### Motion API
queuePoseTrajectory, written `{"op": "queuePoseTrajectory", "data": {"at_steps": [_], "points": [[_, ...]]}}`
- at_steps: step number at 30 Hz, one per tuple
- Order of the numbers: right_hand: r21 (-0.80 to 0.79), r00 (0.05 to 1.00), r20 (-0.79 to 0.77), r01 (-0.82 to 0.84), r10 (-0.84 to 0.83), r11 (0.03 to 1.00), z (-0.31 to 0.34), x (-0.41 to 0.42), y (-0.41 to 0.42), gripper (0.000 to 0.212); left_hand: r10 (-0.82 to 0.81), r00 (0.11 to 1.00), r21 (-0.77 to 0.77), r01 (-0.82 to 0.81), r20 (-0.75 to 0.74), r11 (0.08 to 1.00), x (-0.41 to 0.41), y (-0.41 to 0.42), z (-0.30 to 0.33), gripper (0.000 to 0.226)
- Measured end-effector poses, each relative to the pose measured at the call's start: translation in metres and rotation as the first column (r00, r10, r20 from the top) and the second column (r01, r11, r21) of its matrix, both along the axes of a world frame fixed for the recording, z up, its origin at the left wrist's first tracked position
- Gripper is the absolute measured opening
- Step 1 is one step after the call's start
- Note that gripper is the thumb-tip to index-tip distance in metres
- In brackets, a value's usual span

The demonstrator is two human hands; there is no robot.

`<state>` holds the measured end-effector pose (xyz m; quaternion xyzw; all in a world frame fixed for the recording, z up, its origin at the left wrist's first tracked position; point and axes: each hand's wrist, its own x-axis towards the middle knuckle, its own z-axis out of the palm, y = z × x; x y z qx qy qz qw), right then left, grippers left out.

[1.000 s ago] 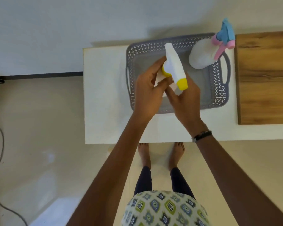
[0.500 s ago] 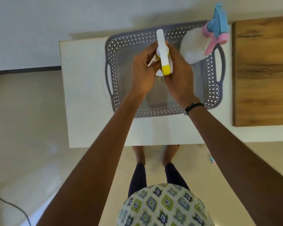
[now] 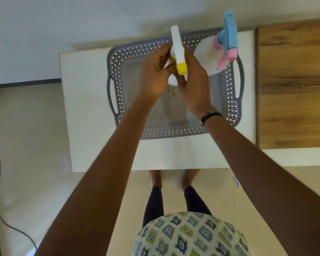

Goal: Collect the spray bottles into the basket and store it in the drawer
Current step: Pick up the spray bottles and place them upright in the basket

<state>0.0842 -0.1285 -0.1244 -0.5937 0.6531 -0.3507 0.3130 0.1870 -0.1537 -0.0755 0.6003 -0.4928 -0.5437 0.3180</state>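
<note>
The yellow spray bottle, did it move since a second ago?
Yes. The yellow-nozzle spray bottle, held by the left hand and right hand, went deeper over the grey basket, toward its far rim and the pink-and-blue spray bottle.

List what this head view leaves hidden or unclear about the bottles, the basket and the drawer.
- Yellow-nozzle spray bottle: body mostly covered by the left hand and right hand; whether it touches the basket floor is unclear.
- Small object on the basket floor: too small to identify.
- Pink-and-blue spray bottle: base hidden by its own body.
- Drawer: not visible.
</note>
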Motion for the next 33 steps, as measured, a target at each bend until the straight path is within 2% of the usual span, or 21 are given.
{"op": "queuePoseTrajectory", "data": {"at_steps": [4,8,11,15,21,33], "points": [[0.029,0.999,0.049,-0.01,0.008,1.0,0.004,0.0,0.002,0.044,0.037,0.998,0.013,-0.036,-0.045,0.999,-0.005,0.007,-0.003,0.046],[0.067,0.998,0.053,-0.02,0.016,0.998,0.006,-0.003,0.008,0.045,0.065,0.998,0.028,-0.066,0.012,0.997,-0.006,0.018,-0.01,0.045],[0.097,0.998,0.05,0.022,-0.027,0.995,0.008,-0.008,0.043,0.047,0.152,0.987,0.028,-0.153,0.053,0.988,-0.005,0.046,-0.016,0.051],[0.028,0.985,0.17,0.03,-0.035,0.999,0.015,-0.015,0.111,0.036,0.261,0.962,0.02,-0.264,0.077,0.964,-0.013,0.1,-0.016,0.039],[0.078,0.982,0.158,0.091,-0.103,0.993,0.018,-0.023,0.183,0.031,0.147,0.985,0.041,-0.15,0.086,0.988,-0.026,0.172,-0.013,0.025],[0.218,0.978,0.074,0.176,-0.196,0.96,0.001,-0.051,0.323,0.029,-0.018,0.996,0.152,0.003,0.093,0.988,-0.017,0.321,-0.02,0.022]]}}
